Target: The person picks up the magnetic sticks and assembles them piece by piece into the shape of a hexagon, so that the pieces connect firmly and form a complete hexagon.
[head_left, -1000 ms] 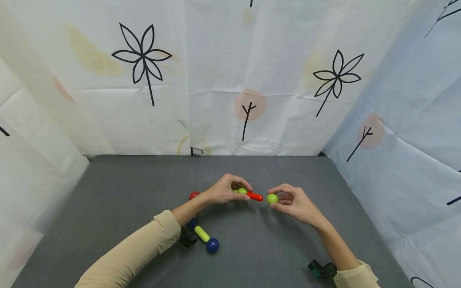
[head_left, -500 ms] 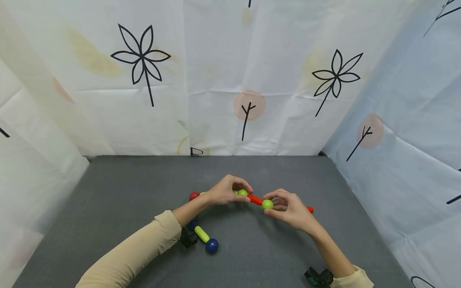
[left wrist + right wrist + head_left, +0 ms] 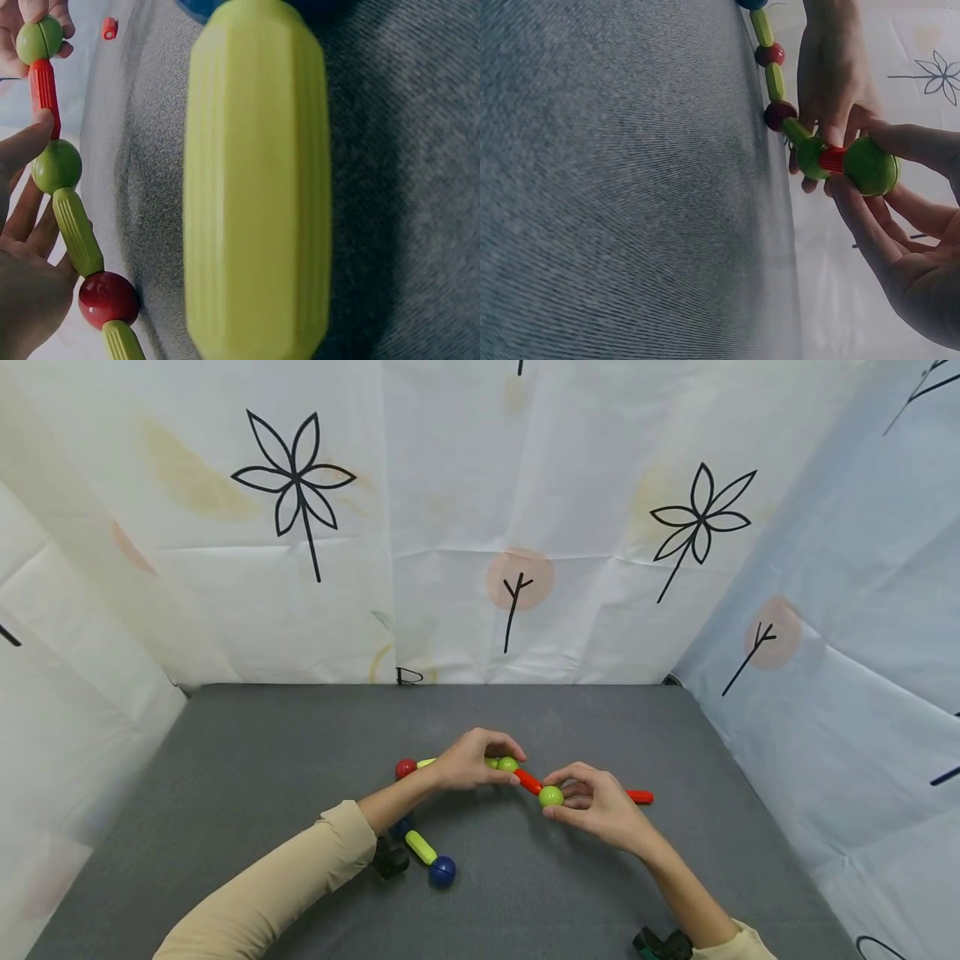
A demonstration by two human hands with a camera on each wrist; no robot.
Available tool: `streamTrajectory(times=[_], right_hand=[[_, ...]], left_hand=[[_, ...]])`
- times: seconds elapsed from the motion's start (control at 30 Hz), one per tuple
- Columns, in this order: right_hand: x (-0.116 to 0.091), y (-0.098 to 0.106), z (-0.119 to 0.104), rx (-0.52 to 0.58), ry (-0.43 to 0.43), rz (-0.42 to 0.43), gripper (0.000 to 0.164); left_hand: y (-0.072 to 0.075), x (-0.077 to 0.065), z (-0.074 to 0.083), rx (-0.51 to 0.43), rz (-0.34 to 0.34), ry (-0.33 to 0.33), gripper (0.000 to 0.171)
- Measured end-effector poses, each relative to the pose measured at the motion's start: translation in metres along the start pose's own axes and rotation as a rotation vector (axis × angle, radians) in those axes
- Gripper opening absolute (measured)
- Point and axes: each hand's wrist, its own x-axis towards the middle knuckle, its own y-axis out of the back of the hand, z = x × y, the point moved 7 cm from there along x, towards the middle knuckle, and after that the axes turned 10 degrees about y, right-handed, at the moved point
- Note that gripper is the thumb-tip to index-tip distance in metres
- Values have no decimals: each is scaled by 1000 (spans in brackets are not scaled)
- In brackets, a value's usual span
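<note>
My left hand [image 3: 480, 762] pinches a ribbed red rod [image 3: 45, 90] near a green ball [image 3: 57, 166] at one end of it. At the rod's other end is a second green ball [image 3: 871, 166], touching it. My right hand [image 3: 600, 806] holds that ball between thumb and fingertips. From the left hand's ball a chain runs on with yellow-green rods [image 3: 77, 231] and dark red balls [image 3: 109, 300]. In the right wrist view a blue ball [image 3: 751, 3] shows farther along. The left hand and forearm hide part of the chain in the head view.
A loose red rod [image 3: 641, 797] lies on the grey table [image 3: 300, 727] beyond my right hand. Near my left wrist, a yellow-green rod [image 3: 421, 847] ends in a blue ball [image 3: 442, 872]. White patterned cloth [image 3: 450, 527] stands round the table's back and sides.
My right hand has moved left and slightly nearer, bringing its green ball from apart to touching the red rod. The rod now tilts more downward. A loose red rod has come into view behind that hand.
</note>
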Motion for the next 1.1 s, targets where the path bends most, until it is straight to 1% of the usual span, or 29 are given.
streamTrajectory(times=[0.13,0.23,0.33,0.5,0.63,0.87,1.0,1.1], right_hand=[[-1,1,2,35,-20,26,42],[-2,1,4,56,-18,45,44],[-3,2,5,64,-14,64,47],[-5,1,4,93,-24,81,48],[-5,1,2,137,-27,81,47],[-7,0,-1,175,-27,54,44],[-8,1,-2,157,-19,39,42],[-11,7,-2,127,-5,35,41]], left_hand=[[-1,-2,5,36,23,-30,31],[-5,-2,10,43,24,-60,29],[-9,-2,15,46,11,-94,28],[-18,-1,22,27,-40,-130,29],[-21,0,26,2,-73,-132,31],[-23,0,30,-24,-95,-133,37],[-25,0,29,-28,-109,-132,36],[-25,0,28,-33,-121,-130,35]])
